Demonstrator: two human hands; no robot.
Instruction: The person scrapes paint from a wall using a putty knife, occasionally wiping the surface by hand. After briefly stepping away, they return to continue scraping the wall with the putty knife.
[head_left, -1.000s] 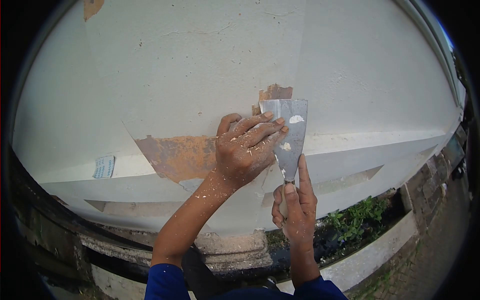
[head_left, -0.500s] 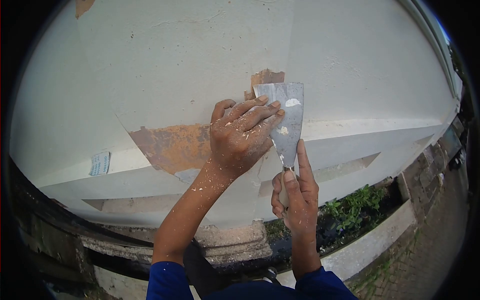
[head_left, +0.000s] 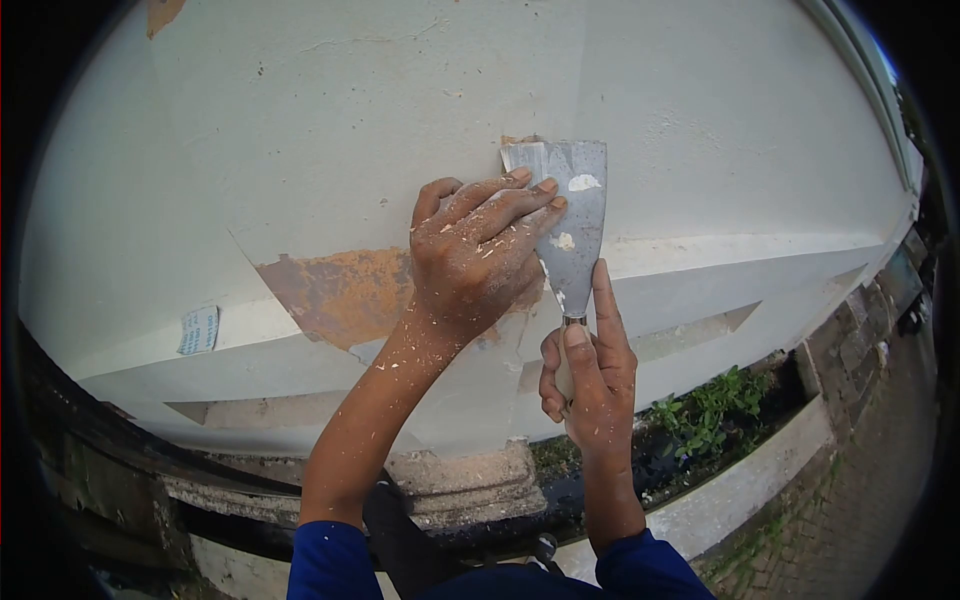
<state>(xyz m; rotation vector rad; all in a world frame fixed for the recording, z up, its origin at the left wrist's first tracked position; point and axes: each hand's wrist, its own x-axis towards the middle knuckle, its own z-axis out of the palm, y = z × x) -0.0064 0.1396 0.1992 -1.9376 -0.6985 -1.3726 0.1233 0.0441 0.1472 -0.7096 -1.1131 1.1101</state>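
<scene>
My right hand [head_left: 592,375] is wrapped round the handle of a wide metal scraper [head_left: 577,215], its index finger stretched along the neck of the blade. The blade lies against the pale painted wall [head_left: 330,130], with white paint spots on its face. My left hand [head_left: 475,245], dusted with paint flakes, has its fingers spread and the fingertips laid on the blade's left side. A bare brown patch [head_left: 340,290] shows on the wall left of my left hand. A sliver of brown [head_left: 518,139] is visible at the blade's top left corner.
A small printed paper [head_left: 199,330] is stuck to the wall at the left. Below the wall are a ledge, a dark water channel with green plants [head_left: 710,410], and a concrete kerb [head_left: 740,490]. A paved path [head_left: 850,500] runs along the right.
The scraper and both hands have moved a little up the wall. The blade now covers most of the upper brown patch that showed above it before.
</scene>
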